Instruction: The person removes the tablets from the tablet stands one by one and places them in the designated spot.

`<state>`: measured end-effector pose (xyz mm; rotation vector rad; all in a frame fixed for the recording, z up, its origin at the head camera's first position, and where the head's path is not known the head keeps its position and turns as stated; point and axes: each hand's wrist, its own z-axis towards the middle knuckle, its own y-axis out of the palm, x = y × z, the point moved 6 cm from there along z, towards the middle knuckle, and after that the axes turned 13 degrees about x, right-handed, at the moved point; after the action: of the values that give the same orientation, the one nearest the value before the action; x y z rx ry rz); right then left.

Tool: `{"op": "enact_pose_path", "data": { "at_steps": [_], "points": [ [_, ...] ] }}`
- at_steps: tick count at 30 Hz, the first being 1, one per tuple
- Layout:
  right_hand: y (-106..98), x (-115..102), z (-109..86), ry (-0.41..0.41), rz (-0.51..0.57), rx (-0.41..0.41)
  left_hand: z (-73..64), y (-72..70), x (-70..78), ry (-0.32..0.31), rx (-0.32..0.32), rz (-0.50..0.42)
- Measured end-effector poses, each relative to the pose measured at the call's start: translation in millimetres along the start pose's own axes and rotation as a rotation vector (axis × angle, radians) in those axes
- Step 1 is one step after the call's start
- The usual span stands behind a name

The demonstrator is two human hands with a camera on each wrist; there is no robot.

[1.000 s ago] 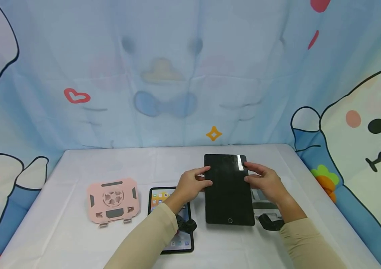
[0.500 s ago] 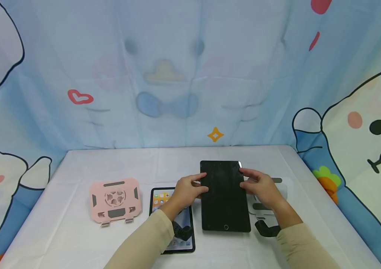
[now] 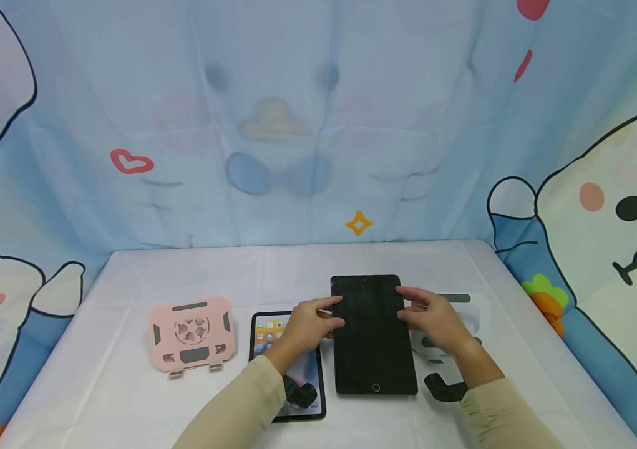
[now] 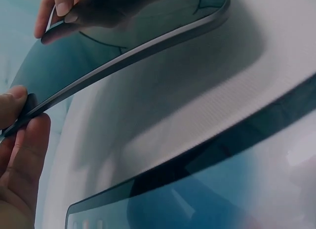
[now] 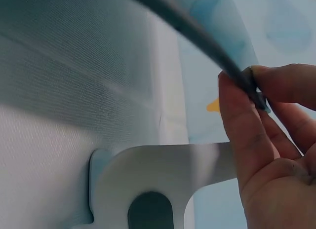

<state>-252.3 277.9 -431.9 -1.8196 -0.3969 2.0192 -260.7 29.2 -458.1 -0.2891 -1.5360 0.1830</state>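
Note:
A black tablet [image 3: 374, 343] with a dark screen and a round button at its near end is held between both hands, raised off the tabletop. My left hand [image 3: 308, 324] pinches its left edge, thumb over the screen side; the left wrist view shows a gap and a shadow beneath the tablet [image 4: 143, 49]. At the right edge, my right hand [image 3: 429, 317] pinches it between thumb and fingers. Under my left forearm lies a second tablet [image 3: 271, 330] with a lit screen of app icons. Partly hidden by my right hand is a white stand [image 3: 466, 312] with grey pads.
On the left of the white-covered table [image 3: 99, 349] lies a pink stand [image 3: 192, 333] with grey pads and small metal feet. A blue cartoon-print curtain [image 3: 284, 125] hangs behind the table. Black straps with camera mounts sit on both wrists.
Both hands have brought the black tablet nearer to me and slightly left, keeping their grip. More of the white stand shows on the right. The pink stand and the lit tablet stay put.

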Motion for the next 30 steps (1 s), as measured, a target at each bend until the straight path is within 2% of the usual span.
{"op": "enact_pose_path", "data": {
  "at_steps": [9, 18, 30],
  "points": [
    [8, 0, -2.4, 0.036, 0.0, 0.011, -0.8, -1.3, -7.3, -0.009, -0.022, 0.02],
    [17, 1, -7.5, 0.044, -0.029, 0.023, -5.8, -6.8, -12.3, 0.016, -0.024, 0.061],
    [25, 1, -11.5, 0.063, -0.04, 0.035, -7.4, -10.4, -19.5, 0.037, -0.002, 0.122]
  ]
}}
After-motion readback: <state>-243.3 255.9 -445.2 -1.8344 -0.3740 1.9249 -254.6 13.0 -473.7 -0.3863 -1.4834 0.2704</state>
